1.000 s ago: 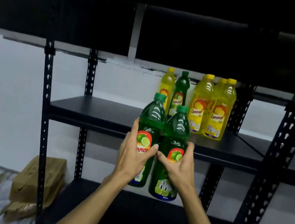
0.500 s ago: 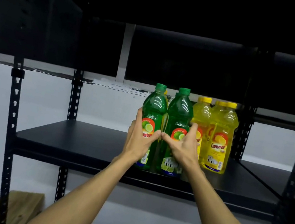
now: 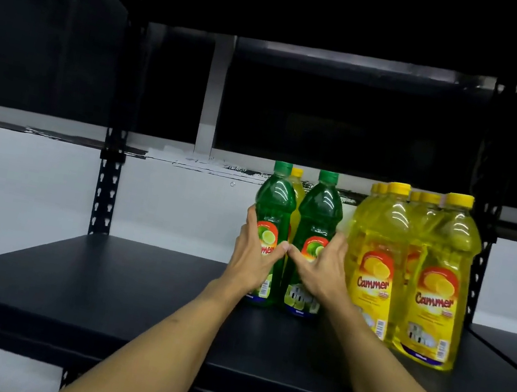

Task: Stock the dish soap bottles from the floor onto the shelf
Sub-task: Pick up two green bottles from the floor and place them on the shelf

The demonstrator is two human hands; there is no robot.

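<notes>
Two green dish soap bottles stand upright on the black shelf (image 3: 118, 278), side by side. My left hand (image 3: 251, 257) wraps the left green bottle (image 3: 274, 205) at its label. My right hand (image 3: 318, 272) grips the right green bottle (image 3: 319, 217) at its label. Both bottle bases rest on the shelf board. Just right of them stand several yellow dish soap bottles (image 3: 378, 251), close to my right hand. Another yellow bottle (image 3: 297, 195) shows behind the two green ones.
A black upright post (image 3: 108, 183) stands at the back left and another post (image 3: 481, 256) at the right behind the yellow bottles. A dark upper shelf (image 3: 284, 0) hangs overhead. The white wall (image 3: 28, 183) lies behind.
Both hands carried the green bottles up from below the shelf edge and deeper onto the board, setting them down left of the yellow bottles. The camera moved closer.
</notes>
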